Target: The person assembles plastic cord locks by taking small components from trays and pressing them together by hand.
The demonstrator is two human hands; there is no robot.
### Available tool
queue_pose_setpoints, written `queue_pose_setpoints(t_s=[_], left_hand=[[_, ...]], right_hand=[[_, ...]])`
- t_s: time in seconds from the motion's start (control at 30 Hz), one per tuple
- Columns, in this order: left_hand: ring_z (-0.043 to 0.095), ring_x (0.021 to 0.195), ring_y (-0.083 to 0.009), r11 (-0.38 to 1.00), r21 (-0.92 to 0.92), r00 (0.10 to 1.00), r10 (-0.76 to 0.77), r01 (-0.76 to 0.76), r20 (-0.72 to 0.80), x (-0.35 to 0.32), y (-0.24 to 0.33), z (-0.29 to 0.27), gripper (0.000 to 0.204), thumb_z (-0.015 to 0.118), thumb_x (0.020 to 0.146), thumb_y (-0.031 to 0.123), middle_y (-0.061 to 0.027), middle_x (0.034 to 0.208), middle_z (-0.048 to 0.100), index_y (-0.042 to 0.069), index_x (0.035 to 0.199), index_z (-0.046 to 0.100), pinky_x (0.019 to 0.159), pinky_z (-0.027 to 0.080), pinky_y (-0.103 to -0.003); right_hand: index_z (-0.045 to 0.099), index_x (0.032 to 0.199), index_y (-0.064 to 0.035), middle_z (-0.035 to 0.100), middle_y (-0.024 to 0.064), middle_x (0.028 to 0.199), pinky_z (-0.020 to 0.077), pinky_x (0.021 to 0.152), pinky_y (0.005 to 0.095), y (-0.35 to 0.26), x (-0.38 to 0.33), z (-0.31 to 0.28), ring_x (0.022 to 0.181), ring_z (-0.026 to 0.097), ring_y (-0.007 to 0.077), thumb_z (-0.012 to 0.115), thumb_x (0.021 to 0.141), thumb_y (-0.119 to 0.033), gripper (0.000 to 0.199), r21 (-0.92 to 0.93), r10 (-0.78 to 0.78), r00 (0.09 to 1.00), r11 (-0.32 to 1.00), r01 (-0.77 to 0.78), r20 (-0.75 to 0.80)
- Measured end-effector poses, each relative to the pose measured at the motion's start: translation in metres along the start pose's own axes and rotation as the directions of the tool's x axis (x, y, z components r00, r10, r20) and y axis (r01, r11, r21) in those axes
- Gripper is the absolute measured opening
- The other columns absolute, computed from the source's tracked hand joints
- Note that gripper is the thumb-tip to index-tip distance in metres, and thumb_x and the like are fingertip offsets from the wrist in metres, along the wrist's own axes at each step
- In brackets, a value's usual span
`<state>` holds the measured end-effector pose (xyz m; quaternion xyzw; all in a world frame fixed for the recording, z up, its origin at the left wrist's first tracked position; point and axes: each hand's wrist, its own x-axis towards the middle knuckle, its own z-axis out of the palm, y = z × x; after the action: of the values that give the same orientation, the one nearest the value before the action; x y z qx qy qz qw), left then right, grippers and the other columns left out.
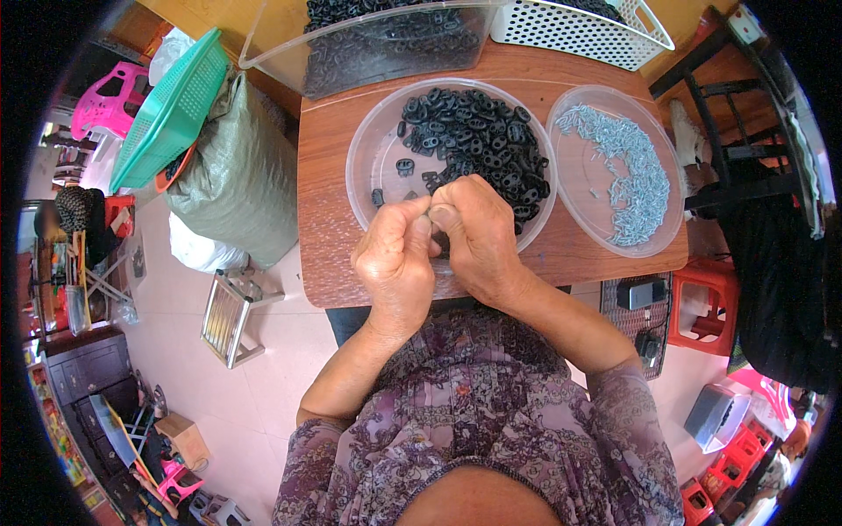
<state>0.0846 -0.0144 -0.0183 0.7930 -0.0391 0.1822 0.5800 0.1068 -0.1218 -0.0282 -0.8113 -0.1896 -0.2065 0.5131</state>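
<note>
My left hand (395, 252) and my right hand (476, 230) meet over the near edge of a round clear plastic tub (358, 167). Both are closed, thumbs and fingertips pinched together at one spot. Whatever sits between the fingertips is too small and covered to make out. Inside the tub, a heap of small black plastic parts with two holes (491, 136) fills the middle and right. One loose black part (404, 167) lies apart on the left of the tub floor. To the right, a clear round lid (574, 210) bears many small silvery screw-like pieces (636, 175).
The tub and lid stand on a brown wooden table (329, 219). Behind them are a clear bin (386, 66) of black parts and a white perforated basket (579, 39). A stuffed sack (237, 175) and a green basket (171, 110) stand left, a red stool (704, 307) right.
</note>
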Motion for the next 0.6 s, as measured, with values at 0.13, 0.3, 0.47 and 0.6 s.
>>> queue_pose_setpoints(t_s=[0.13,0.3,0.47,0.6], left_hand=[[0.052,0.054,-0.0079,0.998,-0.053,0.999,-0.022,0.023,0.023,0.0,0.0,-0.003,0.012,0.052,0.08,-0.006,-0.0062,0.072,0.059,-0.002,0.088,0.059,0.047,0.045,-0.021],[0.053,0.06,-0.0073,0.857,-0.377,0.936,-0.321,0.352,0.144,0.001,0.0,-0.014,0.017,0.052,0.083,-0.003,-0.0061,0.077,0.06,-0.003,0.098,0.058,0.057,0.045,-0.018],[0.055,0.06,-0.0091,0.849,-0.42,0.947,-0.305,0.32,0.106,0.009,-0.006,-0.03,0.018,0.051,0.084,-0.002,-0.0093,0.077,0.061,-0.005,0.101,0.057,0.057,0.046,-0.019],[0.056,0.059,-0.0109,0.843,-0.423,0.942,-0.321,0.332,0.101,0.01,-0.005,-0.031,0.018,0.051,0.084,-0.001,-0.011,0.078,0.061,-0.006,0.1,0.057,0.055,0.046,-0.02]], right_hand=[[0.053,0.077,-0.0005,0.051,0.0105,0.07,0.0398,0.058,0.0329,-0.002,0.002,-0.006,0.064,0.049,0.0246,0.054,0.076,-0.002,0.003,-0.019,-0.019,0.997,1.0,0.02,0.072],[0.057,0.082,0.0002,0.054,0.0103,0.074,0.0415,0.062,0.0301,0.004,0.006,-0.022,0.068,0.052,0.0215,0.056,0.08,-0.006,0.006,0.069,0.083,0.984,0.993,-0.095,0.159],[0.06,0.086,0.0003,0.057,0.0116,0.079,0.0426,0.069,0.0318,0.018,0.036,-0.037,0.076,0.054,0.0251,0.059,0.076,-0.005,0.011,-0.113,0.052,0.989,0.993,-0.036,0.14],[0.06,0.081,-0.001,0.057,0.0115,0.078,0.0423,0.068,0.0348,0.031,0.051,-0.028,0.076,0.053,0.0285,0.059,0.072,-0.003,0.009,-0.225,-0.05,0.973,0.969,0.102,0.225]])
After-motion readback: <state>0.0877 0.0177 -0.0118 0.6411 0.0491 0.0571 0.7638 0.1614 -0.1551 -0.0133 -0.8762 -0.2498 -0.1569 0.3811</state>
